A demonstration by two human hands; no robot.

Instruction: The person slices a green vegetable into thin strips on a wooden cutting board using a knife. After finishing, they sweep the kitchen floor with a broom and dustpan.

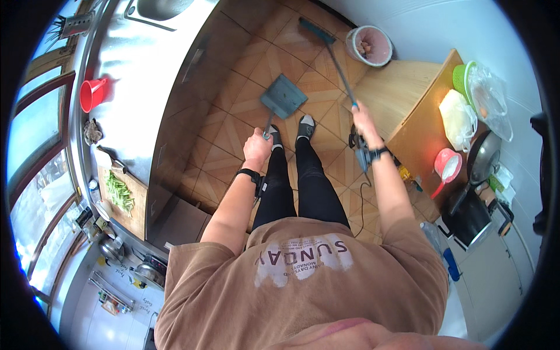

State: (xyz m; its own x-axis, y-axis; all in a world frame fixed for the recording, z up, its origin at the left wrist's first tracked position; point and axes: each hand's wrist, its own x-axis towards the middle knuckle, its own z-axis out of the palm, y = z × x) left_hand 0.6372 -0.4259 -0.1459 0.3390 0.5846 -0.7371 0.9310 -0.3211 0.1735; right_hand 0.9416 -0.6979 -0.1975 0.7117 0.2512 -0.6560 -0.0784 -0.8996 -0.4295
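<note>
My left hand (258, 146) grips the handle of a grey-blue dustpan (284, 96), whose pan lies in front of my feet with small dark bits on it. In my right hand (365, 122) is the long handle of a broom (339, 65). The teal broom head (316, 30) rests on the tiled floor (284, 57) at the far end, beside a pink-lined waste bin (372, 46) that holds some scraps. Broom head and dustpan are well apart.
A steel counter (135, 65) on the left bears a red cup (92, 95), a cleaver (111, 159) and a cutting board (139, 188) with chopped green vegetable (119, 192). On the right, a wooden table (411, 135) carries bags, a pink saucepan (448, 165) and a wok (483, 157). A cable (362, 205) trails near my right leg.
</note>
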